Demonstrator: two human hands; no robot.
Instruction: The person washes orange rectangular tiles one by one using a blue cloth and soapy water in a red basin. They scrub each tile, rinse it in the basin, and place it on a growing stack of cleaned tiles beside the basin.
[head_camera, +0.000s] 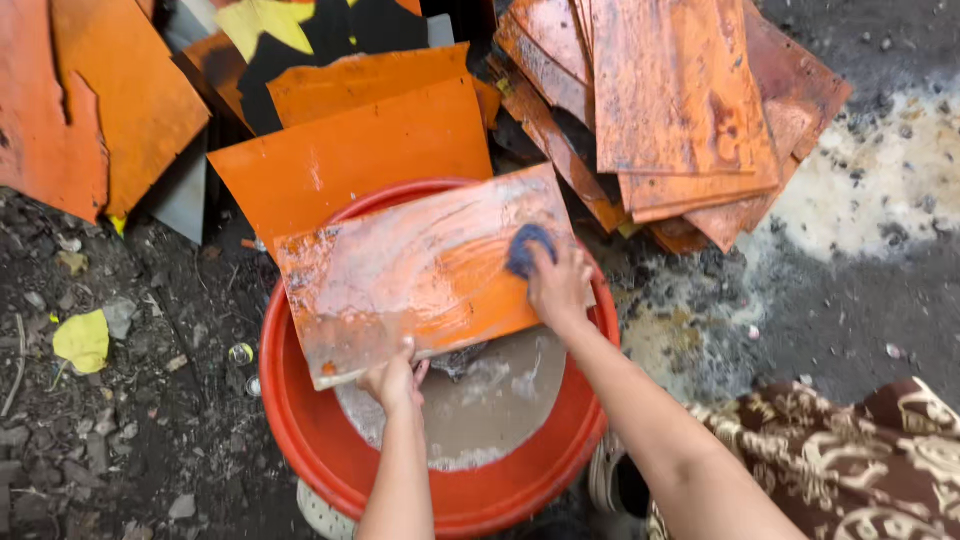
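The left hand (393, 380) grips the near edge of an orange sheet (420, 275), which lies tilted across a red basin (300, 420) of murky, soapy water. To its right and farther from the person, the right hand (560, 285) closes on a blue scrubber (528, 248), pressed against the sheet's soapy face. Beyond that hand lies a stack of wet orange sheets (680, 110).

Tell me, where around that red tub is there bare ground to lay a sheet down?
Bare dark ground lies right of the red tub, below the stained orange stack. Left, the ground is littered with leaves and stones. Behind the tub, clean orange sheets crowd close.
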